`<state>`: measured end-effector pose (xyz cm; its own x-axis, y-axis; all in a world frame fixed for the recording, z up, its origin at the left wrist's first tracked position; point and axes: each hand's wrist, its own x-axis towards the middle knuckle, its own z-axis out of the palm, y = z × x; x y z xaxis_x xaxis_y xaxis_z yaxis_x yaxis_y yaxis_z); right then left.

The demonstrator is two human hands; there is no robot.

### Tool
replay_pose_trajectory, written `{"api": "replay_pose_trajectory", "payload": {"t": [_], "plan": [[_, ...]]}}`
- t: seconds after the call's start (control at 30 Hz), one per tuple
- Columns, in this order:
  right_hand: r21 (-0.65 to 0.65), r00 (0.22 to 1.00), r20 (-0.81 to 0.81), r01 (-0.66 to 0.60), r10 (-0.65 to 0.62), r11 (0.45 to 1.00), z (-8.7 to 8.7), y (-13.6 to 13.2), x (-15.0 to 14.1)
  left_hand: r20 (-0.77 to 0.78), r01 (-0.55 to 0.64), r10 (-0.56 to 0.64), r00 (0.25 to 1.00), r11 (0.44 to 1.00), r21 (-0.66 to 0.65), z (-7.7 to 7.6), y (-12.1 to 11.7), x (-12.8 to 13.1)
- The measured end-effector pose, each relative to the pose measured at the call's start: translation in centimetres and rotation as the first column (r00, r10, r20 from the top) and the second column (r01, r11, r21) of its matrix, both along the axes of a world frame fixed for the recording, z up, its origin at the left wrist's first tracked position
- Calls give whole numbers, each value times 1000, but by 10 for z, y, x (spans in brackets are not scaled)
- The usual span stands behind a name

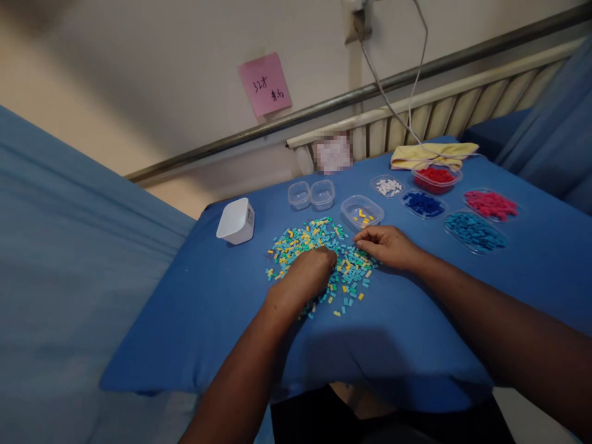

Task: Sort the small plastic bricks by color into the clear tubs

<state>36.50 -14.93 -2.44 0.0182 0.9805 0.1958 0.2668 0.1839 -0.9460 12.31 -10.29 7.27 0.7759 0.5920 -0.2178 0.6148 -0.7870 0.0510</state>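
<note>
Blue-covered desk (185, 327); your left hand (309, 271) over loose blocks (354, 266), right hand (386, 245) at their edge; fingers: can't tell whether clamped; blocks likely light, stiff; pinch sides.

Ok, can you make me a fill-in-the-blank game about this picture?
1. Just beyond the right hand, a clear tub holds a few ____ pieces.
2. The hand nearer the white box is the person's ____ one.
3. The upper paper note on the wall is ____.

Missing words: yellow; left; pink.

pink note (265, 85) on wall (185, 80) | pale radiator (444, 116) below metal pipe (324, 107) | blue curtain (69, 259) left
</note>
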Motion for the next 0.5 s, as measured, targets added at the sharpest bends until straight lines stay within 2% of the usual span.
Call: {"api": "replay_pose_trajectory", "payload": {"t": [0.13, 0.23, 0.33, 0.4, 0.43, 0.5], "plan": [[-6, 1000, -15, -3, 3, 1000, 3, 0, -1, 78, -25, 29, 997, 998, -51, 3, 0, -3], [-3, 1000, -6, -4, 4, 1000, 4, 0, -1, 212, -102, 148, 966, 972, -214, 1, 8, -11], [-10, 1000, -2, -5, 5, 1000, 4, 0, -1, 328, -201, 379, 865, 862, -465, 0, 20, -16], [-16, 1000, -7, -4, 4, 1000, 5, 1, -2, 403, -210, 480, 779, 806, -554, 1, 28, -10], [-16, 1000, -11, -6, 6, 1000, 5, 1, -2, 451, -200, 499, 740, 803, -561, 2, 33, -4], [-12, 1000, -21, -16, 16, 1000, 5, 0, -3, 550, -167, 486, 679, 832, -529, 4, 43, 17]]}}
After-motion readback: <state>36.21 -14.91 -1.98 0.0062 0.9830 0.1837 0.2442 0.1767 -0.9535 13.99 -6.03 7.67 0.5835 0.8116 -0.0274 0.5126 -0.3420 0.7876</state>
